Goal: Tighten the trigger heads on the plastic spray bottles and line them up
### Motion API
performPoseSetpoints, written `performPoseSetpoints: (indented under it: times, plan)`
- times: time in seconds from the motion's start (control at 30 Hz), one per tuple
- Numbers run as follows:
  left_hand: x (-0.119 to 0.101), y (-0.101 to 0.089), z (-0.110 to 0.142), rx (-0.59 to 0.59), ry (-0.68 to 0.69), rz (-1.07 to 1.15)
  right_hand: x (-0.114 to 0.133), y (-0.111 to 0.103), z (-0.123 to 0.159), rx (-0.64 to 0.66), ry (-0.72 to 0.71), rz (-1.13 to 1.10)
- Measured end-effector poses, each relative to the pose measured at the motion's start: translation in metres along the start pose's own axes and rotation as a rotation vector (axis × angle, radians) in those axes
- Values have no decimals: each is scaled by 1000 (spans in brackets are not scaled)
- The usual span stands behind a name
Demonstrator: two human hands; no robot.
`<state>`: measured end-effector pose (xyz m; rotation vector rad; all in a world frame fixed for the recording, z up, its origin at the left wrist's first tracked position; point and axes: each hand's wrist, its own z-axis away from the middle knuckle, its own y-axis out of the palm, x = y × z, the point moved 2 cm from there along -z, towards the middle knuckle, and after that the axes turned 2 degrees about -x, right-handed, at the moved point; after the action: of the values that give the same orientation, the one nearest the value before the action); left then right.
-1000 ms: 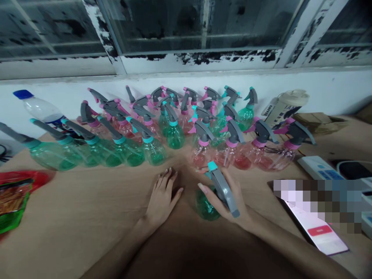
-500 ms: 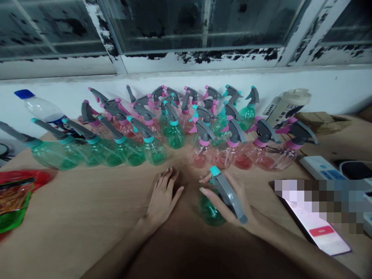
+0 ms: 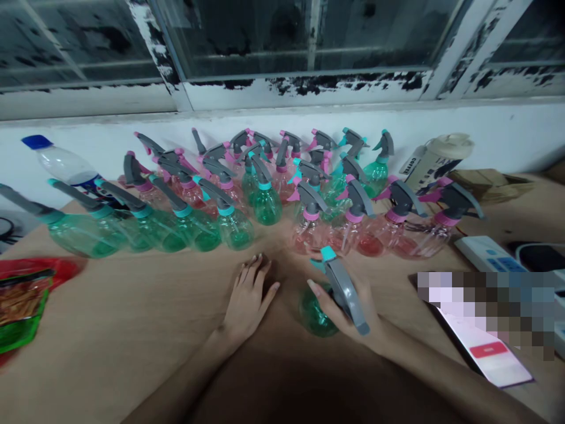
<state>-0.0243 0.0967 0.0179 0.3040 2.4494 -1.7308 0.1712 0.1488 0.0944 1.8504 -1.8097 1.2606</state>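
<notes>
My right hand (image 3: 357,300) is wrapped round the neck of a green spray bottle (image 3: 318,312) with a grey and turquoise trigger head, its nozzle facing the back of the table. Its thumb lies on the near side; the other fingers are mostly hidden behind the head. Flat on the wooden table (image 3: 132,330), my left hand (image 3: 247,297) rests with fingers stretched out and holds nothing. Beyond it stands a row of green spray bottles (image 3: 236,232). Pink spray bottles (image 3: 306,235) line up past my right hand, and several more of both colours crowd behind.
A blue-capped plastic bottle (image 3: 64,159) stands at the back left, a red and green food packet (image 3: 22,306) at the left edge. To the right lie a lit phone (image 3: 485,347) and a white power strip (image 3: 485,253). A coffee cup (image 3: 441,159) leans near the wall.
The green spray bottle in my right hand shifted slightly right and nearer, then a little back away from me. My left hand has stayed in place.
</notes>
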Motion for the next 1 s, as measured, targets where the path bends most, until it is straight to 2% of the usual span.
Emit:
performPoseSetpoints:
  times: [0.2,0.5,0.7,0.9,1.0]
  plan:
    - [0,-1,0,18,-9,3,-5,1,5,5,55,-5]
    - [1,2,0,8,-4,3,2,-5,-6,38,-28,-9]
    - [1,1,0,3,-9,16,1,-5,-4,56,11,-26]
    - [1,1,0,-6,0,12,2,-6,-7,82,-46,14]
    - [1,2,0,0,-5,8,0,-5,-6,70,1,34]
